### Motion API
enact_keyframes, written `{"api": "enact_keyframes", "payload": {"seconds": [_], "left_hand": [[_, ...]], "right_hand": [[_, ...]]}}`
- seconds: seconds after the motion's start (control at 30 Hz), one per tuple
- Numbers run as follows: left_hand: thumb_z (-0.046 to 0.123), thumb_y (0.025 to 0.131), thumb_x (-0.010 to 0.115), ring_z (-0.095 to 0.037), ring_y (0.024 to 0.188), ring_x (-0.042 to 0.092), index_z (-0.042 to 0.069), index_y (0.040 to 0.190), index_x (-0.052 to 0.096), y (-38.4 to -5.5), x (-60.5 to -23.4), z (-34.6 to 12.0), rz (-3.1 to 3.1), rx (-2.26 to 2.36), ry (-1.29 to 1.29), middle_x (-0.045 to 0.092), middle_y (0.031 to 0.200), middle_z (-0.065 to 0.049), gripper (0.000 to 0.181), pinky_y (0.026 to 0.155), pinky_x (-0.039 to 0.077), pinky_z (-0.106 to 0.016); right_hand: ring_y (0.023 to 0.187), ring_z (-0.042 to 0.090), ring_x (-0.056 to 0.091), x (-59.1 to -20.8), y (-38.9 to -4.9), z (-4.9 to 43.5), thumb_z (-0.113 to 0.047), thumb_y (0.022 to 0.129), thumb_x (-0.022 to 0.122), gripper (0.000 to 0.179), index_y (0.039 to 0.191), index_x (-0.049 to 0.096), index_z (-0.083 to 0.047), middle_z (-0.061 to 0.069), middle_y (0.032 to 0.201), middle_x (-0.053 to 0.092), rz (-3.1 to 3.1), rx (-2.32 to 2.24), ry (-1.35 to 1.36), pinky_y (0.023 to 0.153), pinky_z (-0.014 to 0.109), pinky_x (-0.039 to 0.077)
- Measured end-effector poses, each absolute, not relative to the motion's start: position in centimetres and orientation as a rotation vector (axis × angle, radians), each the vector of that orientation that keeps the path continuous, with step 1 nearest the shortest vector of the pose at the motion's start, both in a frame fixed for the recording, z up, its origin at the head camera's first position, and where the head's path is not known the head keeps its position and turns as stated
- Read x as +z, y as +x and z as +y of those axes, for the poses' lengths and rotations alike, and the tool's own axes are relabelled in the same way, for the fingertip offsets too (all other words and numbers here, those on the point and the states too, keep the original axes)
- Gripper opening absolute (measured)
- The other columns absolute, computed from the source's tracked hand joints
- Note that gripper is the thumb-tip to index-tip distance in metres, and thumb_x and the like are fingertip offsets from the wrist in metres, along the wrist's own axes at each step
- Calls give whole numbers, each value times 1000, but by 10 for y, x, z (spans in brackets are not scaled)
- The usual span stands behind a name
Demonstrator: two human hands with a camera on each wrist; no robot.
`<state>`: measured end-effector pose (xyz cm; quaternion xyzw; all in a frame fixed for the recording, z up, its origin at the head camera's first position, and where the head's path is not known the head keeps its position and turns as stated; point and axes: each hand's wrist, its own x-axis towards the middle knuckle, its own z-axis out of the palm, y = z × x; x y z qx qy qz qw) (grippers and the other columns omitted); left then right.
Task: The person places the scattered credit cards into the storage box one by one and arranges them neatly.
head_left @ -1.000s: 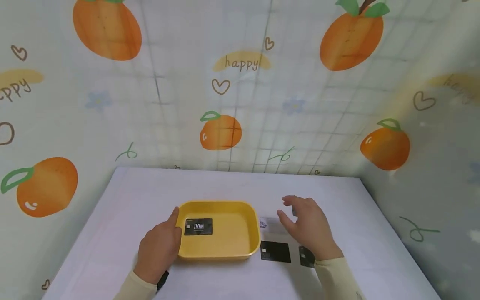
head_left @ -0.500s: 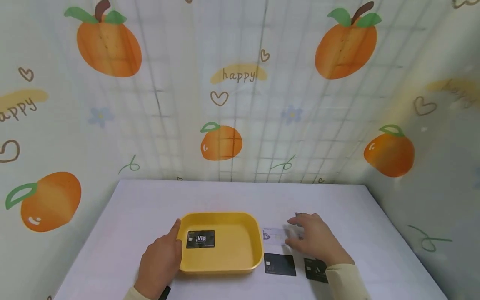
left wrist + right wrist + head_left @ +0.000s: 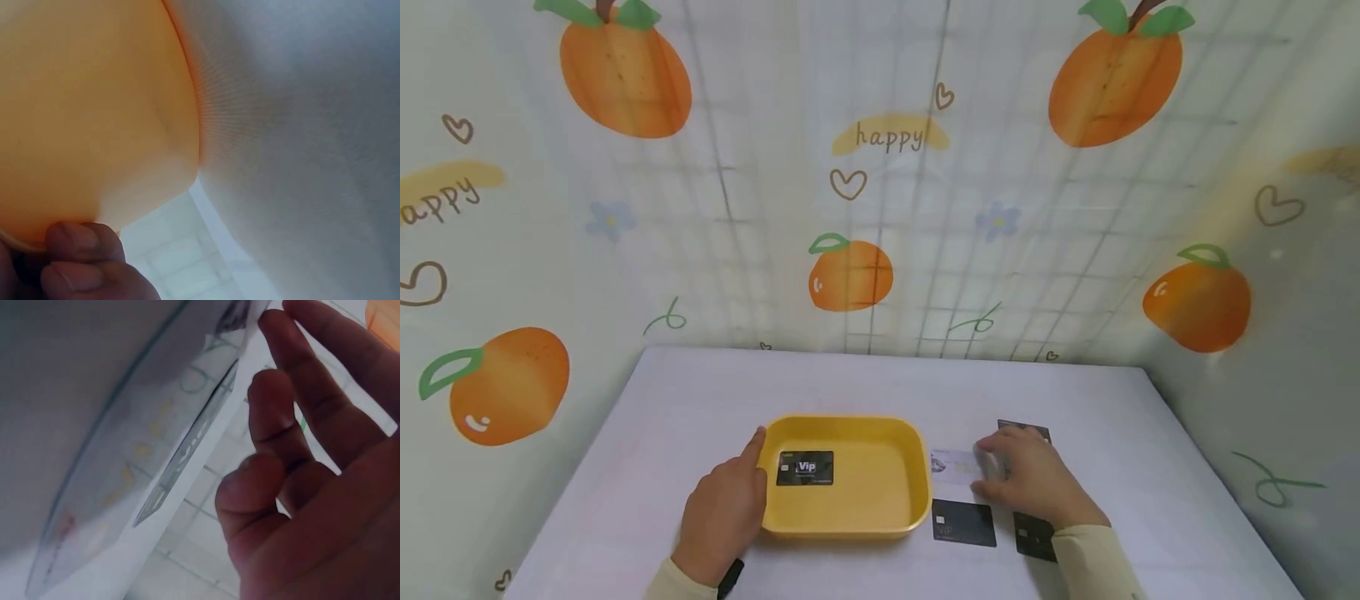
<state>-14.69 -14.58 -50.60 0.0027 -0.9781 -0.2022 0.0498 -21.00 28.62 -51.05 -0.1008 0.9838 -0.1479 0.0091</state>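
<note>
My left hand (image 3: 722,515) grips the left end of the yellow tray (image 3: 842,533), index finger along the rim. Its curled fingertips (image 3: 84,275) show against the tray wall in the left wrist view. A black "Vip" card (image 3: 806,468) lies inside the tray. My right hand (image 3: 1033,477) is low over the right part of a pale card with purple print (image 3: 951,468), thumb and index fingertip spread apart at its long edges. In the right wrist view this pale card (image 3: 119,462) lies flat, and the bent fingers (image 3: 269,412) show nothing between them.
A black VIP card (image 3: 964,523) lies right of the tray, with another black card (image 3: 1033,537) partly under the right wrist. Behind the right hand a dark card (image 3: 1037,430) shows its far edge. A fruit-print curtain (image 3: 760,275) hangs beyond the white table (image 3: 820,383).
My right hand has come down over the pale card, its thumb and fingers now near that card's edges. My left hand stays at the tray. The head view has shifted slightly.
</note>
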Motion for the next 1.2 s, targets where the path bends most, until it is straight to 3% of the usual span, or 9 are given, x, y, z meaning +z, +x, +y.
{"api": "enact_keyframes", "payload": {"seconds": [0.27, 0.53, 0.9, 1.0, 1.2], "left_hand": [[18, 106, 54, -15, 47, 40, 12, 160, 48, -149, -509, -148, -2963, -589, 8, 44, 58, 2, 54, 44, 36, -30], [18, 106, 55, -16, 47, 40, 11, 159, 48, -148, -505, -147, -2972, -598, -2, 44, 58, 1, 54, 44, 35, -31], [18, 105, 53, -17, 47, 39, 12, 159, 49, -149, -509, -147, -2947, -614, -2, 44, 58, 1, 54, 43, 35, -31], [17, 105, 53, -17, 46, 39, 12, 159, 50, -149, -510, -149, -2928, -611, -4, 43, 58, 1, 54, 43, 34, -32], [17, 105, 54, -17, 46, 38, 12, 159, 49, -148, -510, -150, -2930, -624, -13, 43, 57, 1, 54, 42, 33, -31]], "right_hand": [[112, 27, 56, -513, -211, 287, -47, 73, 94, 53, 117, 80, -22, -2, 117, 67, 3097, -468, -385, 99, 60, 49], [115, 30, 55, -515, -211, 285, -46, 73, 95, 45, 109, 78, -24, -2, 115, 67, 3073, -506, -344, 103, 63, 46], [120, 37, 48, -516, -213, 284, -46, 72, 94, 47, 104, 71, -21, 8, 122, 60, 3067, -494, -265, 105, 67, 44], [117, 36, 48, -516, -215, 283, -44, 72, 94, 50, 105, 67, -18, 8, 121, 60, 3069, -518, -279, 103, 64, 46], [97, 26, 54, -516, -215, 283, -45, 71, 96, 57, 108, 63, -17, 0, 101, 64, 3008, -573, -247, 85, 50, 51]]}}
